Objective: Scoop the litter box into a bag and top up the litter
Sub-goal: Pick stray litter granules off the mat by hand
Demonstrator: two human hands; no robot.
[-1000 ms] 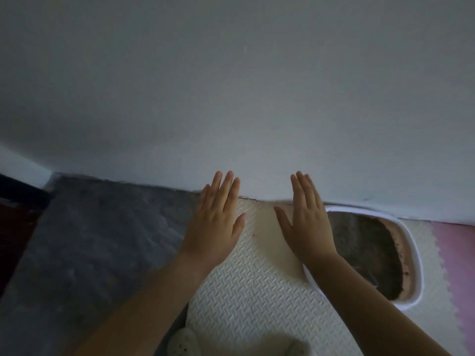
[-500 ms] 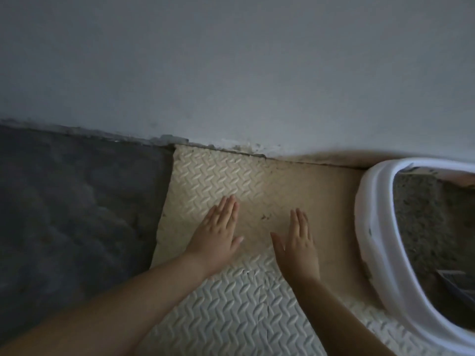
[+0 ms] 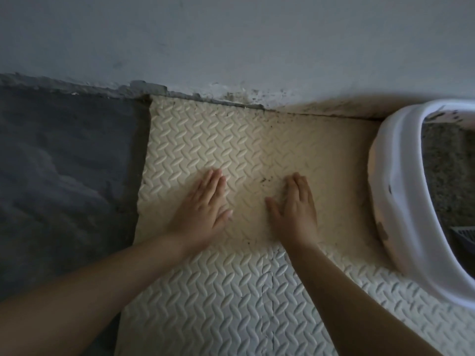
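Litter box (image 3: 393, 201): at the frame's right edge, partly cut off. Its visible rim curves from the wall (image 3: 231, 34) toward the viewer, so the long axis appears to run wall-to-viewer, far end close against the wall. The opening faces up.
Appearance: broad, white, rounded rim with a few dark smudges. Speckled grey litter (image 3: 449, 176) fills the inside. A dark slotted object (image 3: 462, 236) lies in the litter at the near end; its identity is unclear.
Box sits on a cream ridged foam mat (image 3: 231, 291).
Right hand (image 3: 295, 211): left of the box, near but apart from it, palm down, fingers straight and together, thumb out.
Left hand (image 3: 203, 214): farther left of the box, same flat pose.
Contact with the mat cannot be confirmed for either hand.
Dark specks (image 3: 264, 179) lie between the hands.
Dark grey rug (image 3: 64, 176): well left of the box, abutting the mat.
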